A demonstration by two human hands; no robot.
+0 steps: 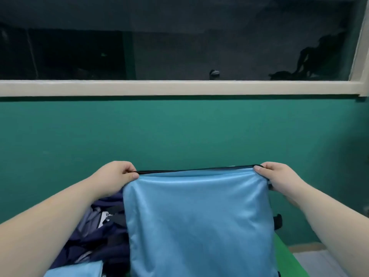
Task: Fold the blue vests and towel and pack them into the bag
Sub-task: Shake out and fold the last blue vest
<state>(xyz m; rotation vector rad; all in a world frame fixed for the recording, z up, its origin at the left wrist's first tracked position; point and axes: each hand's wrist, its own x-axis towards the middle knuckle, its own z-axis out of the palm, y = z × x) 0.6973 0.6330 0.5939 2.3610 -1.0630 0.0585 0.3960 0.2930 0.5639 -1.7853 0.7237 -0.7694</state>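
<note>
Left hand (pixel 117 175) and right hand (pixel 276 177) each pinched a top corner of a light blue, smooth fabric sheet with a dark top edge (pixel 199 220), held taut and upright before a teal painted wall (pixel 179 126). Its lower edge was cut off by the frame; whether it was a vest or a towel could not be told. To its left, partly hidden by the forearm, lay a heap of navy blue cloth (pixel 105 232); no bag could be distinguished within it. A second light blue cloth corner (pixel 79 269) was cropped at the bottom.
</note>
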